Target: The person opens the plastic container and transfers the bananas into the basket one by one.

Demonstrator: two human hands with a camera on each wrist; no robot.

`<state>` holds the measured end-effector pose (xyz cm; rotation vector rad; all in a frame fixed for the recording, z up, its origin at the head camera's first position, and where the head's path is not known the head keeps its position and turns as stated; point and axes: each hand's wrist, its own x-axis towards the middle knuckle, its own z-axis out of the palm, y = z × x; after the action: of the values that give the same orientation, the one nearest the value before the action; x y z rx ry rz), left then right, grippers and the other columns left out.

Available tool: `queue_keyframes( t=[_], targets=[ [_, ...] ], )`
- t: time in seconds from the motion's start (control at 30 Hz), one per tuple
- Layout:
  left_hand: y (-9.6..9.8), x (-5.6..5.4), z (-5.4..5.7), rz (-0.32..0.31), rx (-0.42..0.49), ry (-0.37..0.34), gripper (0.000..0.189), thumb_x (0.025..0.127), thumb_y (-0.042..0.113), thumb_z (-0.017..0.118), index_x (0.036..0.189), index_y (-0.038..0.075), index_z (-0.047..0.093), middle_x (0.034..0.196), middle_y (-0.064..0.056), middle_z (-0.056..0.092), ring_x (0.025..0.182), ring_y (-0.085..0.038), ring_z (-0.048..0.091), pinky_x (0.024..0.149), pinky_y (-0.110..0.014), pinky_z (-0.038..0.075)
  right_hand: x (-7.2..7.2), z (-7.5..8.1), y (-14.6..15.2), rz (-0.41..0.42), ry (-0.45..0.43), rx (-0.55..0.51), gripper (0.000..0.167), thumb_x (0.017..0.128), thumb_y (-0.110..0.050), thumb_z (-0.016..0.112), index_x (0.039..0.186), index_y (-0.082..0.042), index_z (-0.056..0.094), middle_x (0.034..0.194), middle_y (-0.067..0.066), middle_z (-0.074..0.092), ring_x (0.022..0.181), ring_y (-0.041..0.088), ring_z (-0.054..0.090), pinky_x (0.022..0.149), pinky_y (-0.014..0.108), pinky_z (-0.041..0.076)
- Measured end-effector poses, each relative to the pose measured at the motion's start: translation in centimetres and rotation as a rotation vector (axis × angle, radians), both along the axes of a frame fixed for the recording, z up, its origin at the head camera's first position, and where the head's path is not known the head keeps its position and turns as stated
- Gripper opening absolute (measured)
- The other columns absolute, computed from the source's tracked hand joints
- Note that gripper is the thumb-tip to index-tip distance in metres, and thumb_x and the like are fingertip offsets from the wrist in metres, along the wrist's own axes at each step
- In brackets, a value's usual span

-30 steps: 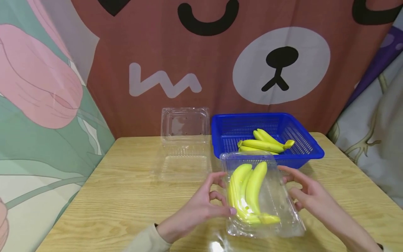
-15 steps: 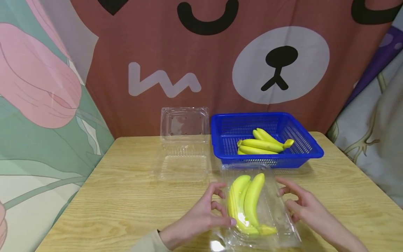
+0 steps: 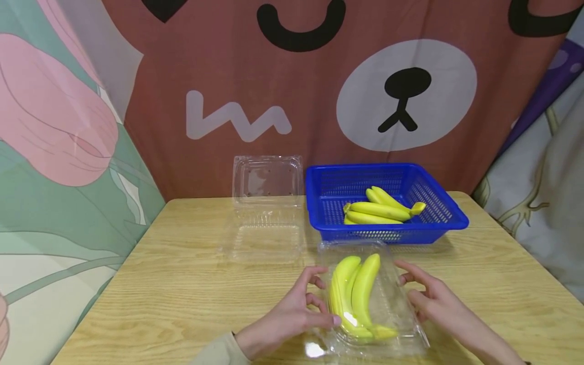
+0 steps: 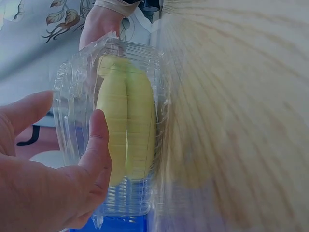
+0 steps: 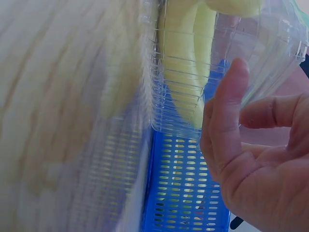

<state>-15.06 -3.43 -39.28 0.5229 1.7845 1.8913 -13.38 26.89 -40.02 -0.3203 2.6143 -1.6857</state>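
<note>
A clear plastic clamshell box (image 3: 391,299) sits at the front of the table, its lid over several yellow bananas (image 3: 365,291). My left hand (image 3: 296,312) holds the box's left side, thumb over the lid edge and fingers along the wall. On the opposite side, my right hand (image 3: 435,299) has curled fingers and thumb at the rim. In the left wrist view, the bananas (image 4: 126,116) show through the ribbed wall beside the left hand (image 4: 58,183). From the right wrist, the right hand (image 5: 260,154) appears with fingertips against the box wall (image 5: 181,67).
A blue plastic basket (image 3: 315,218) with more bananas (image 3: 380,209) stands right behind the box. To its left, a second clear clamshell box (image 3: 268,243) has its lid raised. The wooden table (image 3: 182,284) ends at a bear-printed curtain (image 3: 205,167).
The banana box has come down and slightly toward me, most of it in the first half second, then a little left. Both hands have moved with it. Basket and second box stay put.
</note>
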Motion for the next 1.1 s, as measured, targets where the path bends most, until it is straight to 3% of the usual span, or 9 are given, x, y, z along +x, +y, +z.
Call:
queue_keyframes(
  t=[0.17,0.33,0.43,0.5,0.6,0.73,0.83,0.9,1.1],
  targets=[
    [0.0,0.1,0.1,0.006,-0.006,0.004,0.083,0.075,-0.002,0.078,0.142,0.021,0.036,0.126,-0.012,0.039,0.081,-0.019,0.061,0.070,-0.028,0.052,-0.1,-0.3,0.2,0.010,0.013,-0.011,0.063,0.086,0.013,0.047,0.147,0.006,0.034,0.113,0.020,0.051,0.046,0.011,0.048,0.040,0.030,0.046],
    [0.0,0.2,0.4,0.015,-0.038,0.029,0.083,0.075,0.001,0.079,0.143,0.019,0.035,0.127,-0.013,0.039,0.085,-0.020,0.060,0.071,-0.030,0.053,-0.2,-0.4,0.7,0.053,0.030,-0.031,0.069,0.088,0.013,0.046,0.146,-0.023,0.043,0.112,0.019,0.050,0.047,0.011,0.049,0.040,0.030,0.046],
    [0.0,0.3,0.4,0.021,-0.070,0.048,0.083,0.077,0.004,0.079,0.144,0.017,0.034,0.127,-0.013,0.038,0.088,-0.021,0.059,0.072,-0.032,0.054,0.0,-0.1,0.6,0.035,0.017,-0.011,0.065,0.089,0.012,0.046,0.147,-0.019,0.043,0.115,0.021,0.050,0.051,0.012,0.051,0.042,0.030,0.048],
    [0.1,0.3,0.4,0.033,-0.086,0.037,0.079,0.080,0.008,0.078,0.145,0.016,0.032,0.127,-0.013,0.038,0.086,-0.023,0.059,0.072,-0.036,0.055,0.3,0.3,0.4,-0.010,0.040,0.081,0.056,0.093,0.008,0.049,0.146,-0.007,0.041,0.118,0.021,0.051,0.059,0.010,0.054,0.047,0.030,0.049],
    [0.2,0.1,0.2,0.070,-0.085,0.005,0.070,0.088,0.014,0.070,0.145,0.012,0.030,0.125,-0.014,0.038,0.080,-0.025,0.060,0.071,-0.042,0.055,0.9,1.0,-0.1,-0.087,0.145,0.285,0.048,0.095,0.002,0.057,0.141,-0.001,0.045,0.120,0.016,0.054,0.074,0.008,0.055,0.055,0.028,0.050],
    [0.2,-0.3,-0.1,0.106,-0.067,-0.012,0.063,0.094,0.011,0.059,0.147,0.007,0.025,0.123,-0.016,0.037,0.074,-0.027,0.060,0.073,-0.043,0.055,2.0,1.8,-1.3,-0.125,0.425,0.504,0.051,0.090,-0.008,0.070,0.138,-0.009,0.053,0.126,0.009,0.055,0.100,0.017,0.055,0.084,0.020,0.045],
    [-0.1,-0.6,-0.5,0.095,-0.075,0.007,0.069,0.091,0.003,0.057,0.150,0.004,0.021,0.125,-0.017,0.037,0.077,-0.026,0.061,0.077,-0.041,0.054,2.9,2.1,-2.3,-0.058,0.584,0.592,0.062,0.085,-0.020,0.077,0.142,-0.015,0.051,0.139,0.007,0.050,0.122,0.026,0.046,0.105,0.012,0.022],
    [-0.1,-0.7,-0.7,0.084,-0.081,0.028,0.072,0.088,-0.001,0.057,0.150,0.003,0.021,0.126,-0.017,0.038,0.079,-0.026,0.062,0.077,-0.041,0.054,3.4,2.0,-3.0,0.017,0.625,0.635,0.071,0.084,-0.030,0.078,0.146,-0.019,0.046,0.148,0.005,0.043,0.134,0.024,0.036,0.107,0.007,0.009],
    [-0.1,-0.9,-0.9,0.068,-0.112,0.068,0.085,0.079,-0.005,0.067,0.151,0.004,0.024,0.127,-0.013,0.043,0.092,-0.023,0.060,0.078,-0.032,0.053,4.0,0.8,-4.6,0.126,0.706,0.760,0.081,0.081,-0.056,0.074,0.147,-0.018,0.047,0.154,0.009,0.038,0.148,0.012,0.007,0.115,0.019,-0.004]
  ],
)
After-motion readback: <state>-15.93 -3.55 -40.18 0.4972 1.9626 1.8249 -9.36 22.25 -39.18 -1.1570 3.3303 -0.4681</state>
